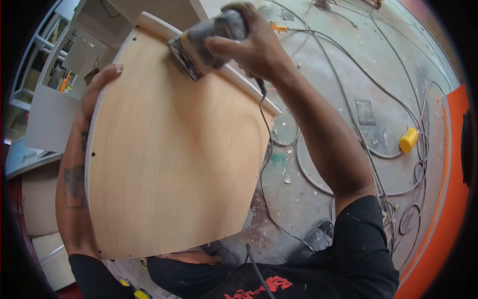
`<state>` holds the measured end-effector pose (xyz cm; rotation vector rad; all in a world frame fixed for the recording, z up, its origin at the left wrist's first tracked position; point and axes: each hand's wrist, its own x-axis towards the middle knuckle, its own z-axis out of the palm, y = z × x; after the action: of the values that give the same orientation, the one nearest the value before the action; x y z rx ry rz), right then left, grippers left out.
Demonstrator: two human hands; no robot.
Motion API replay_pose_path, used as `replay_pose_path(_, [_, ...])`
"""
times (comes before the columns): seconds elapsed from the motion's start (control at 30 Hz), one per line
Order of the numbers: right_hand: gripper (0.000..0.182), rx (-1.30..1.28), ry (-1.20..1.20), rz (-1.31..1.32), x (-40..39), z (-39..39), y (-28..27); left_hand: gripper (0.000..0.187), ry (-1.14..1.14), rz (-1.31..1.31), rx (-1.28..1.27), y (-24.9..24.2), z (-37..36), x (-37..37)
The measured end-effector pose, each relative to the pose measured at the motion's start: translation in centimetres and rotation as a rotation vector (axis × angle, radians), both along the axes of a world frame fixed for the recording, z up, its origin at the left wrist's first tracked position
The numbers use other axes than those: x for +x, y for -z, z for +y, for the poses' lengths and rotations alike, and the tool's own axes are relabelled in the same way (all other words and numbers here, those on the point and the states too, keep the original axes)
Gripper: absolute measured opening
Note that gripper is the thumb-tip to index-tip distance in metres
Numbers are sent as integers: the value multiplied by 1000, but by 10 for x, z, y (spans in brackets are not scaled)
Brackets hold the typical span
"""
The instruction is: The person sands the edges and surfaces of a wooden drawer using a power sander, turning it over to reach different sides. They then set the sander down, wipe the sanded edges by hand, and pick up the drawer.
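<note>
A large pale wooden panel (169, 149) with a raised strip along its far edge fills the middle of the head view. My right hand (254, 45) is wrapped round a grey power sander (204, 42), whose flat pad is at the panel's upper part, close to the strip. The sander's dark cord hangs down past the panel's right side. At the panel's upper left edge, my left hand (102, 84) grips the rim, with fingertips over the top face and the rest of the hand hidden behind the panel.
Grey hoses and cables (343, 89) lie looped across the dusty floor on the right, with a yellow cylinder (408, 140) among them. An orange edge (448, 189) borders the far right. White cabinet parts (50, 117) stand at the left.
</note>
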<state>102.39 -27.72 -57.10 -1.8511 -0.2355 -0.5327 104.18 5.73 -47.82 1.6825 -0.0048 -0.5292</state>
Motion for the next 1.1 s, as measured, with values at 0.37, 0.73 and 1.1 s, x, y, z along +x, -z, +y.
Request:
replay_pose_path(0.37, [73, 448, 46, 469, -80, -85, 195, 101, -98, -188, 265, 3, -8, -10])
replay_pose_path(0.73, [78, 666, 237, 680, -103, -115, 273, 111, -124, -211, 340, 9, -4, -8])
replay_pose_path(1.1, [77, 407, 36, 413, -65, -87, 179, 110, -111, -194, 332, 3, -20, -19])
